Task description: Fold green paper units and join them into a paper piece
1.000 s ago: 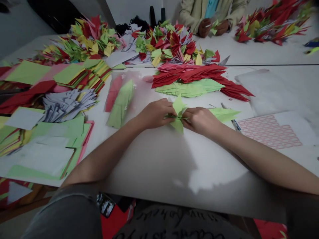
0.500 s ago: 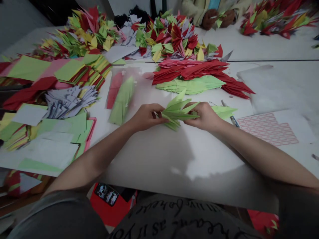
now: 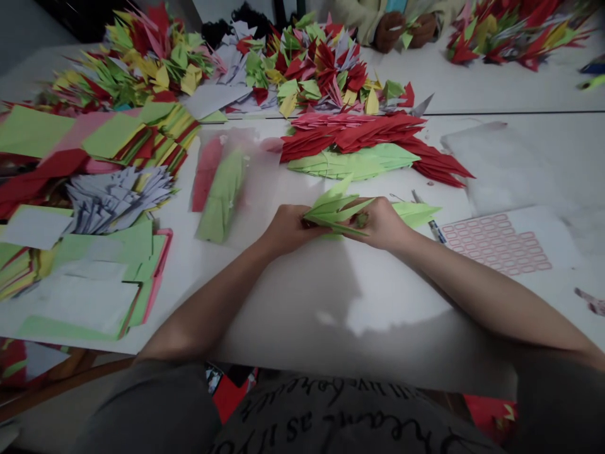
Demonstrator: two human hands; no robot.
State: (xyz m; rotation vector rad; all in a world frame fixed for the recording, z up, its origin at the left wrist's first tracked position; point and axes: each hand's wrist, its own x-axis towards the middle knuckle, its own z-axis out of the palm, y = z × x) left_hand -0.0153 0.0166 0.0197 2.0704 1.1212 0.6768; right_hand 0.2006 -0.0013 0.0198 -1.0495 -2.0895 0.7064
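Both my hands hold a small bundle of folded green paper pieces (image 3: 336,209) just above the white table (image 3: 331,296). My left hand (image 3: 286,228) is closed on the bundle's left end, and my right hand (image 3: 380,221) is closed on its right end. The pointed tips fan out upward between the two hands. Another folded green piece (image 3: 416,213) lies on the table just right of my right hand. A flat row of green folded pieces (image 3: 352,164) and red folded pieces (image 3: 373,135) lies behind the hands.
Stacks of coloured paper sheets (image 3: 85,252) and grey folded pieces (image 3: 118,195) fill the left side. A sheet of red-outlined stickers (image 3: 496,243) and a pen (image 3: 432,226) lie at right. Heaps of folded paper (image 3: 307,69) cover the far table, where another person's hands (image 3: 406,30) work.
The green bundle was turned from edge-on to lying sideways with its tips fanned out. Both hands shifted slightly but kept hold of it.
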